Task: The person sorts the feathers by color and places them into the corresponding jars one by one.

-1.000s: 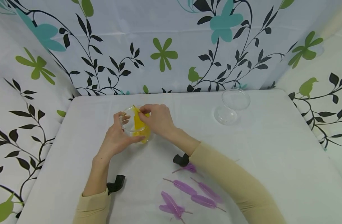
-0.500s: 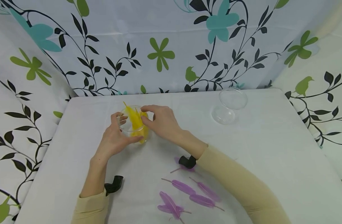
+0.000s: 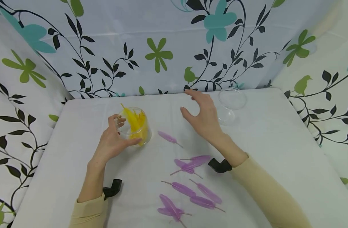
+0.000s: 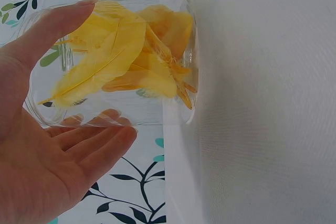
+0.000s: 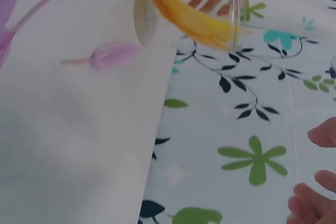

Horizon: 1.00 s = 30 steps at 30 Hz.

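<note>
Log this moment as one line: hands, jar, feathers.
left hand: holds jar | right hand: open, holds nothing | yellow feathers: inside jar | purple feathers: on table

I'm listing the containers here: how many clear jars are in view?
2. One jar is gripped in the left hand, with yellow feathers inside; the second jar stands farther right, partly covered by the right hand. I see no sign of others.
</note>
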{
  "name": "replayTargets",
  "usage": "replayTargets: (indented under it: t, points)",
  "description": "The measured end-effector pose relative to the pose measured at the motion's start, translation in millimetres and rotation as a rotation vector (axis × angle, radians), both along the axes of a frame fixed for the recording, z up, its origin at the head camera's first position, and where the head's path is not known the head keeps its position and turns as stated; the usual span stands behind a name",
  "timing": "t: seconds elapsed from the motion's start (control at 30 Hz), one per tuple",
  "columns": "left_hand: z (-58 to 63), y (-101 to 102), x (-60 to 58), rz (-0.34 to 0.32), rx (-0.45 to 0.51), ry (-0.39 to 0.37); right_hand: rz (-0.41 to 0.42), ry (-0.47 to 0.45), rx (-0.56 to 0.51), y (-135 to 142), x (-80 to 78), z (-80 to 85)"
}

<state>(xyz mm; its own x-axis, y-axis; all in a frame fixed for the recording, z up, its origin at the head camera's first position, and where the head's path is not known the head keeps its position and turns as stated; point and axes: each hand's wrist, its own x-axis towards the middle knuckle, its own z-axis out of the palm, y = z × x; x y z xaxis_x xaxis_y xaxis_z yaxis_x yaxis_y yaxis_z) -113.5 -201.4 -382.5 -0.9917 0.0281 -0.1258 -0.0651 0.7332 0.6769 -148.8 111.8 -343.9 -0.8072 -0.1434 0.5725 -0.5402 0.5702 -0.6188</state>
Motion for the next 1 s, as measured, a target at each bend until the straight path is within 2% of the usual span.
replayTargets:
  t: [0.17,0.4,0.53,0.77,1.0]
  points:
    - [-0.5,-1.4,0.1,0.003,0.013,0.005,-0.144,-0.005,-0.025,42.4,-4.0,-10.0]
    - [-1.2,-1.7,0.5,0.004,0.014,0.011,-0.333,-0.12,-0.07,93.8,-7.5,-32.8]
    - [-1.1,-1.4,0.1,0.008,0.014,-0.002,-0.376,-0.199,-0.083,109.3,-12.5,-43.2]
    - [-0.7,-0.8,1.1,0.009,0.019,-0.014,-0.406,-0.384,-0.129,119.9,-22.8,-55.7]
    - [-0.3,-1.4,1.5,0.011,0.021,0.014,-0.379,-0.403,-0.146,121.1,-23.6,-58.6]
